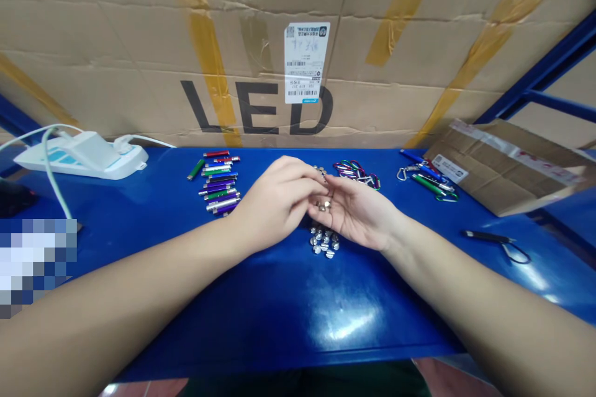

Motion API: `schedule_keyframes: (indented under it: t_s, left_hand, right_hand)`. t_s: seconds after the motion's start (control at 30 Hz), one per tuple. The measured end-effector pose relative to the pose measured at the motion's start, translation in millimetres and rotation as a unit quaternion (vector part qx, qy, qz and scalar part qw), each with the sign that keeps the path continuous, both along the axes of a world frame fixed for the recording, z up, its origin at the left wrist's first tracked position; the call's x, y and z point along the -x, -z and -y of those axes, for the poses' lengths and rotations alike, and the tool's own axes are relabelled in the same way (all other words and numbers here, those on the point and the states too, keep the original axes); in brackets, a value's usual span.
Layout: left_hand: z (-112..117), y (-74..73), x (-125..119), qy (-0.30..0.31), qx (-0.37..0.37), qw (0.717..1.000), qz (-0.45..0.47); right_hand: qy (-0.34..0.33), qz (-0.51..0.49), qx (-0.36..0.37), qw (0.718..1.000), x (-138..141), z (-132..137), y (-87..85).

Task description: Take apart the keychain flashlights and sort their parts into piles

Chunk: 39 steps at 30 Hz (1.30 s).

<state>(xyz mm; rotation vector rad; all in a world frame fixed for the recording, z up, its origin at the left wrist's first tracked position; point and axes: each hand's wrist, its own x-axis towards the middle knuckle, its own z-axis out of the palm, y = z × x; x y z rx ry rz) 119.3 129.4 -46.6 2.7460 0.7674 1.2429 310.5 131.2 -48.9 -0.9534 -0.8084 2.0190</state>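
My right hand [354, 212] lies palm up at the centre of the blue table, cupping several small silver metal discs [324, 204]. My left hand [277, 203] reaches over it, fingers curled together above those discs, and its fingertips are hidden. Just below both hands sits a loose heap of similar discs [324, 242]. A few more [319, 169] show beyond my left fingers. To the left lie rows of small coloured metal flashlights [218, 183]. Coloured carabiners [356, 173] lie beyond my right fingers.
The blue table [298, 316] holds a white power strip [80, 156] with cables at left, carabiner keychain flashlights [426, 176], a black flashlight on a cord [488, 237] and a flattened cardboard piece [507, 167]. A large taped carton [298, 31] printed LED stands behind.
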Motion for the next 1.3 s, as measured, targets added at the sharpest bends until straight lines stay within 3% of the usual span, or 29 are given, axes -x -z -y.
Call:
schedule_keyframes:
  t_s: [0.07, 0.13, 0.17, 0.23, 0.3, 0.37, 0.47, 0.73, 0.8, 1.0, 1.3]
  left_hand:
    - [-4, 0.4, 2, -0.036, 0.029, 0.998, 0.043]
    - [-8, 2.2, 4, -0.071, 0.063, 0.992, 0.078]
    - [-10, 3.6, 5, -0.08, 0.077, 0.99, 0.09]
    - [-13, 6.8, 6, -0.085, 0.097, 0.986, 0.106]
    - [-14, 9.9, 6, -0.08, 0.105, 0.985, 0.112]
    - [-14, 12.2, 5, -0.076, 0.108, 0.985, 0.11]
    - [-12, 14.4, 4, -0.071, 0.108, 0.986, 0.101]
    - [-14, 18.9, 5, -0.065, 0.114, 0.986, 0.099]
    - [-13, 19.8, 5, -0.064, 0.117, 0.987, 0.095]
    - [-13, 20.4, 5, -0.06, 0.121, 0.987, 0.081]
    - [-13, 12.1, 9, -0.068, 0.16, 0.983, 0.064]
  right_hand:
    - [-0.008, 0.078, -0.065, 0.995, -5, -5, 2.2]
    - [-0.016, 0.205, -0.17, 0.964, -11, -12, 6.3]
    - [-0.018, 0.279, -0.236, 0.931, -13, -16, 8.6]
    - [-0.036, 0.417, -0.363, 0.832, -16, -21, 12.4]
    - [-0.058, 0.508, -0.441, 0.738, -16, -24, 14.6]
    - [-0.073, 0.554, -0.472, 0.682, -14, -24, 15.3]
    - [-0.074, 0.584, -0.492, 0.641, -12, -23, 15.8]
    - [-0.055, 0.586, -0.543, 0.599, -16, -27, 23.8]
    - [-0.047, 0.579, -0.545, 0.605, -17, -27, 24.8]
    - [-0.036, 0.53, -0.529, 0.662, -17, -22, 23.0]
    - [-0.023, 0.501, -0.566, 0.655, -26, -21, 17.8]
